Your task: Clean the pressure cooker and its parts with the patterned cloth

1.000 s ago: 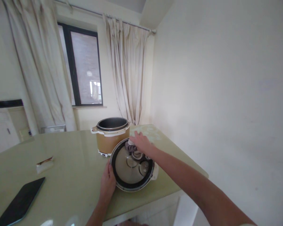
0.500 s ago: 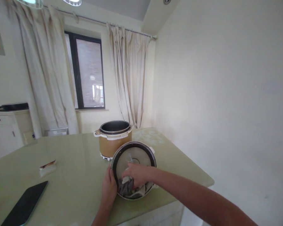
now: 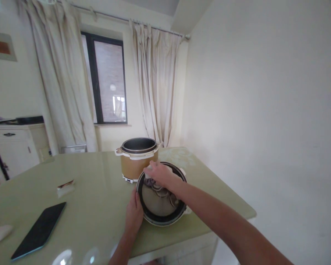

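Note:
A round pressure cooker lid [image 3: 160, 206] is tilted up on the table, its pale inner face and dark seal ring turned toward me. My left hand [image 3: 134, 211] grips the lid's left rim. Closed on a grey and white cloth [image 3: 149, 182], my right hand [image 3: 159, 173] presses at the upper left of the lid's inner edge. Part of the cloth hangs over the inner face, and the rest is hidden under the fingers. Just behind the lid stands the golden cooker body [image 3: 135, 165], open at the top with a dark inner pot [image 3: 139, 144].
The pale green table [image 3: 93, 206] has a rounded right corner near a white wall [image 3: 253, 110]. To the left lie a dark tablet [image 3: 40, 230], a small packet [image 3: 66, 188] and a white rounded object [image 3: 0, 234]. Curtains [image 3: 161, 81] and a white cabinet [image 3: 13, 147] stand beyond.
My right hand has moved the cloth from the lower part of the lid up to its upper left edge. The left hand still holds the rim. The view has shifted slightly left.

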Demonstrator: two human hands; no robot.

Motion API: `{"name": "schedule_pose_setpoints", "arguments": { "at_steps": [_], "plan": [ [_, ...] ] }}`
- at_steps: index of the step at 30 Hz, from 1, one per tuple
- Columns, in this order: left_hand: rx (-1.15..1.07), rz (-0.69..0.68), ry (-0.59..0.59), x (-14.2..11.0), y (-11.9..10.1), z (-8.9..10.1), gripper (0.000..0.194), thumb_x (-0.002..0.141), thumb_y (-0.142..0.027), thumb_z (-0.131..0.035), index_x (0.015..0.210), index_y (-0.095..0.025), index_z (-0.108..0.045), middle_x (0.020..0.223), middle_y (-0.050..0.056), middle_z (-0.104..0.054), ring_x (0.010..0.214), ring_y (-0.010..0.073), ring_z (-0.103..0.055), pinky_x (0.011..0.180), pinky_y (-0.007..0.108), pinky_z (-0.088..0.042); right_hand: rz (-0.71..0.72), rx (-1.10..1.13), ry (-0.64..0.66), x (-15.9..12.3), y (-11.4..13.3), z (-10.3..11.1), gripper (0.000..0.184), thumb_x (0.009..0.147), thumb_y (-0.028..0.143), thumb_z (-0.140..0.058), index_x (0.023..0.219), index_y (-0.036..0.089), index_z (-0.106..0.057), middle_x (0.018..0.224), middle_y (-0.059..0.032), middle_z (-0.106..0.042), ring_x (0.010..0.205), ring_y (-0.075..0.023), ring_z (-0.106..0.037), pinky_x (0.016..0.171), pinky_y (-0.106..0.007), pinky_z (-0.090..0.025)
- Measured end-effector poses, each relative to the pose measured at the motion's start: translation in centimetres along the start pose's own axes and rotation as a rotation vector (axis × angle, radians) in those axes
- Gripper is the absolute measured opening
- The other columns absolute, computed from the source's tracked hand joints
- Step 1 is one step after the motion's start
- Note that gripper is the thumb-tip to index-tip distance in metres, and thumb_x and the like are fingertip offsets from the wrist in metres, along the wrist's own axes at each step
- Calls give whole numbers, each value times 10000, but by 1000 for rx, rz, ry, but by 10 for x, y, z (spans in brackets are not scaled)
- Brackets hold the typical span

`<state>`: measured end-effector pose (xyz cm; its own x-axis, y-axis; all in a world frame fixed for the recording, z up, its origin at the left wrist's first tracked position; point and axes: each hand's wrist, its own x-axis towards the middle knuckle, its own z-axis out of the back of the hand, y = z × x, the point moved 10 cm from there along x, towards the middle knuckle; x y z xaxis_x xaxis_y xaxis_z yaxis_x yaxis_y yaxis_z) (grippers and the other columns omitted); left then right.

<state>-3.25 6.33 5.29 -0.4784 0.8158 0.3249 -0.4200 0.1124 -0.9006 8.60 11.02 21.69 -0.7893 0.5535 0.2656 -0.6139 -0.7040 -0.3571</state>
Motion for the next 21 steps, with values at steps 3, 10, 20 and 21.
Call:
{"name": "schedule_pose_setpoints", "arguments": {
  "at_steps": [3,10,20,21],
  "plan": [
    [28,25,-1,2,7,3,549,1075,-388,-308,1536,-178,-519,1402,147,-715,1298,280,-682,1098,454,-548,6,177,-10,1,40,-21,578,890,252,-715,1433,314,-527,1345,-146,-542,1058,-297,-652,809,-394,-596],
    [37,36,-38,5,8,10,547,1084,-424,-285,1486,-157,-543,1336,179,-728,1232,297,-707,1071,475,-550,35,458,156,-61,49,-47,487,836,481,-787,1281,317,-678,1159,-81,-609,1000,-266,-651,837,-380,-588],
    [28,-25,-19,7,5,4,561,1064,-422,-302,1493,-156,-545,1415,181,-684,1335,327,-649,1147,536,-509,-301,0,86,-78,-67,8,285,1028,174,-541,1219,253,-737,1388,-192,-566,1230,-359,-575,822,-424,-615],
    [24,-24,-25,8,5,5,556,1061,-426,-311,1486,-161,-552,1415,178,-684,1345,322,-643,1157,529,-503,-307,-19,54,-73,-73,12,289,1047,183,-510,1227,247,-728,1412,-193,-558,1235,-353,-567,836,-424,-612]
  ]
}}
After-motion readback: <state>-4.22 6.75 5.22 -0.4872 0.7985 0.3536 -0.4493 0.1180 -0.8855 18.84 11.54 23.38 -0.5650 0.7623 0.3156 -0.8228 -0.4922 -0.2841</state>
